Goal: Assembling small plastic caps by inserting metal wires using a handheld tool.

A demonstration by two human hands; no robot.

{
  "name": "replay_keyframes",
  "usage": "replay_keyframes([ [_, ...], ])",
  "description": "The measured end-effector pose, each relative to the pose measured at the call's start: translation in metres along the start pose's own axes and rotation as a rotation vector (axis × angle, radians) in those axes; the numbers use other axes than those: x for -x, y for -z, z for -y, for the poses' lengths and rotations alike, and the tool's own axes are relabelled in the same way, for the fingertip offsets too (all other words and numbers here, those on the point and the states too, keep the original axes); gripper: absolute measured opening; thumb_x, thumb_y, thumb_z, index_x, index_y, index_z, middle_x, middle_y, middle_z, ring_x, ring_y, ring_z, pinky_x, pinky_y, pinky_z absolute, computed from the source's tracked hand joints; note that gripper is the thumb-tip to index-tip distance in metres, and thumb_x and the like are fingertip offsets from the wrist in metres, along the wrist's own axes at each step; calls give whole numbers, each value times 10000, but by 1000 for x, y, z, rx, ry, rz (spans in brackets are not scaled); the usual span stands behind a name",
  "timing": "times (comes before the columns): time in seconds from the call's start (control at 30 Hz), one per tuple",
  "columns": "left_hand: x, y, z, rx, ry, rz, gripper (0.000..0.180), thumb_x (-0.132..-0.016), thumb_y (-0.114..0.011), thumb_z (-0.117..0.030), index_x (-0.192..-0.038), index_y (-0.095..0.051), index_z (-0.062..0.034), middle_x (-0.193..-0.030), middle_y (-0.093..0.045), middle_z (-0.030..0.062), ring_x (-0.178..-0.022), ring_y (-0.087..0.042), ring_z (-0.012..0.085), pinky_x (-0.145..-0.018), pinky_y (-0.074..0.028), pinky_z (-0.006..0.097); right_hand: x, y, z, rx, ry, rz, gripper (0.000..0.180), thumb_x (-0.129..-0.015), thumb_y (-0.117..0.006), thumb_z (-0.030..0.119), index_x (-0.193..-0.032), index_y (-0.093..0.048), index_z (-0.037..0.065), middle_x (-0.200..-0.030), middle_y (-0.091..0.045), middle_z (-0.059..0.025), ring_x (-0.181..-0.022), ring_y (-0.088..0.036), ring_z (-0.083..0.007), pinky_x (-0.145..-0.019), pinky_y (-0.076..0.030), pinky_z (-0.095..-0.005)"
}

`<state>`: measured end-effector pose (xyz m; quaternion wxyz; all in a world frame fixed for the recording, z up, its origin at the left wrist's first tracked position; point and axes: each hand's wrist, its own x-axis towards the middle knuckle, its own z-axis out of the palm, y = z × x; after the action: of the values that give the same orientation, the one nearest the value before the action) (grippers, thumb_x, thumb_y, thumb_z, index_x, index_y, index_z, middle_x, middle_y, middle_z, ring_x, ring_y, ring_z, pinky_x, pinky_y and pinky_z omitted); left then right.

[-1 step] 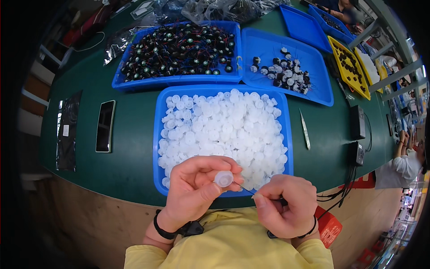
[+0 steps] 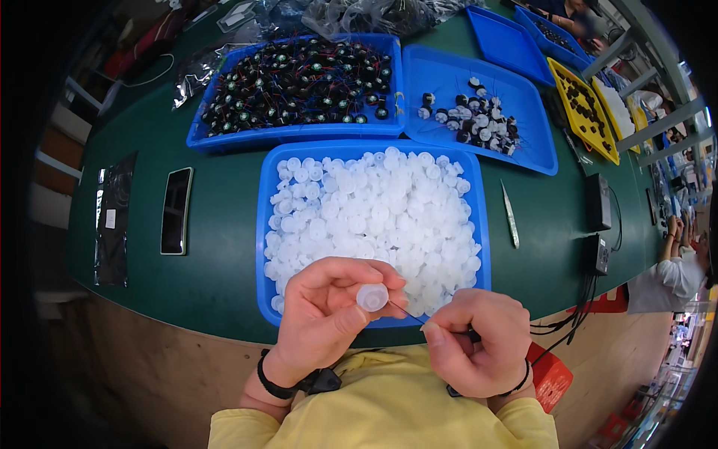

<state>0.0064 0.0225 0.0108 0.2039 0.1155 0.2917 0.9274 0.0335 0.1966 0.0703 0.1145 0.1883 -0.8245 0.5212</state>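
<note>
My left hand (image 2: 321,318) pinches a small white round plastic cap (image 2: 372,297) between thumb and fingers, just over the near rim of a blue tray (image 2: 263,224) heaped with several such caps. My right hand (image 2: 479,348) is closed on a thin wire (image 2: 407,312) that runs up to the cap. Something small and dark shows between its fingers; I cannot tell what it is. Both hands hover close to my yellow shirt at the table's front edge.
On the green table (image 2: 224,262), a blue tray (image 2: 299,135) of black wired parts sits behind, and another tray (image 2: 449,75) with black-and-white pieces stands to its right. Tweezers (image 2: 510,215), a phone (image 2: 176,210), two black boxes (image 2: 598,202) and a yellow tray (image 2: 583,105) lie around. Another person (image 2: 680,269) works at right.
</note>
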Motion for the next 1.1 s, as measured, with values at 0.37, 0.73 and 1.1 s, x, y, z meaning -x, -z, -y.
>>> replay_keyframes([
  [0.37,-1,3,-2,35,13,73,269,-822,-576,-9,-1077,-504,36,-1042,-510,221,-792,-587,208,-691,-510,335,-7,-6,3,-2,14,-3,136,-605,-604,-61,-664,-518,26,-506,-465,-25,-364,-409,-133,-347,-307,-251],
  [0.73,1,2,-4,-47,-11,71,277,-786,-567,53,-1060,-531,63,-1057,-510,216,-891,-559,236,-703,-520,344,-7,-6,3,32,-10,6,139,-598,-605,-50,-660,-511,32,-523,-500,-16,-357,-419,-108,-339,-314,-237],
  [1.1,0,3,-3,-89,-12,67,294,-779,-601,42,-1063,-532,74,-1069,-509,203,-980,-528,250,-700,-529,344,-7,-6,5,-9,-42,-12,110,-646,-618,-48,-690,-539,14,-524,-496,-19,-353,-403,-97,-341,-304,-226],
])
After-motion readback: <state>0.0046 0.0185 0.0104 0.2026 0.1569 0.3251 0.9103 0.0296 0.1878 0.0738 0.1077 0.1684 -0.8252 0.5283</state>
